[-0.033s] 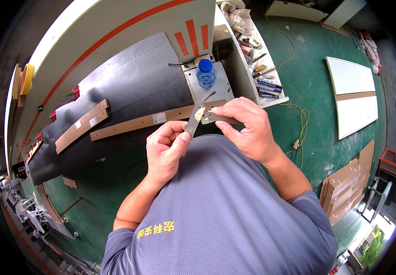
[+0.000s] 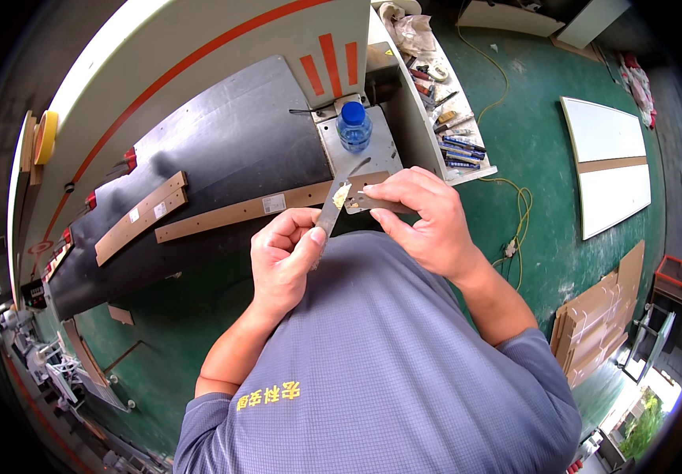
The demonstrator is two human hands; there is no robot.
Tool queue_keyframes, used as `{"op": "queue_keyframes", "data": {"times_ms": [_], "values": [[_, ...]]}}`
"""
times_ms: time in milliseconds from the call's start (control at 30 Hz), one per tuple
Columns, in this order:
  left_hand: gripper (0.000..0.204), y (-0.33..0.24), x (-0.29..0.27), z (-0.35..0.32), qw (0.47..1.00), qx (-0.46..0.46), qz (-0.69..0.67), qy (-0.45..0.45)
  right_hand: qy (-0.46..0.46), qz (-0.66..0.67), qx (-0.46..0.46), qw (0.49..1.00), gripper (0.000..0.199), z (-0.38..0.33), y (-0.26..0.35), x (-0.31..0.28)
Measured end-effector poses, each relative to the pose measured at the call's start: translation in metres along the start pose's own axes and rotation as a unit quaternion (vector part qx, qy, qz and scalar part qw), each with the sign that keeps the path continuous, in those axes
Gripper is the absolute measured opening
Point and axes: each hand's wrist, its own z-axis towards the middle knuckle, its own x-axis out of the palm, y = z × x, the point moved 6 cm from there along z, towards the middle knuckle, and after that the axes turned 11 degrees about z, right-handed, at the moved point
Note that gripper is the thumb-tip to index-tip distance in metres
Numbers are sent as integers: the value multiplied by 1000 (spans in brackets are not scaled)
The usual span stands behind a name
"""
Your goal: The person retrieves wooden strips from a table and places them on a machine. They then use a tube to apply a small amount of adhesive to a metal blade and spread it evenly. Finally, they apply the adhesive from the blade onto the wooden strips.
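Observation:
My left hand [image 2: 282,257] is closed around the lower part of a flat metal strip [image 2: 329,215] that slants up and to the right. Near its upper end sits a pale yellow lump of paste-like material [image 2: 342,195]. My right hand [image 2: 428,217] pinches a second thin metal strip [image 2: 388,202] between thumb and fingers. That strip points left, its end close to the lump; I cannot tell whether they touch. Specks of yellow show around this end. Beyond both hands, a clear bottle with a blue cap [image 2: 354,126] stands on a metal plate [image 2: 379,142].
Long brown boards [image 2: 234,212] lie along a black machine surface [image 2: 238,134] at the left. A white tray [image 2: 467,175] at the back right holds pens and tools. A yellow cable [image 2: 527,213], white panels [image 2: 606,130] and brown sheets [image 2: 594,324] lie on the green floor.
My left hand and its metal strip have shifted very slightly to the left. The right hand looks the same.

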Motion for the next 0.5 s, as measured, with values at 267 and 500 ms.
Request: {"op": "queue_keyframes", "data": {"times_ms": [267, 500], "values": [[18, 0, 5, -1, 999, -20, 30, 19, -25, 17, -15, 999, 30, 3, 1, 4], [18, 4, 2, -1, 1000, -24, 7, 11, -22, 10, 21, 999, 29, -2, 0, -3]]}}
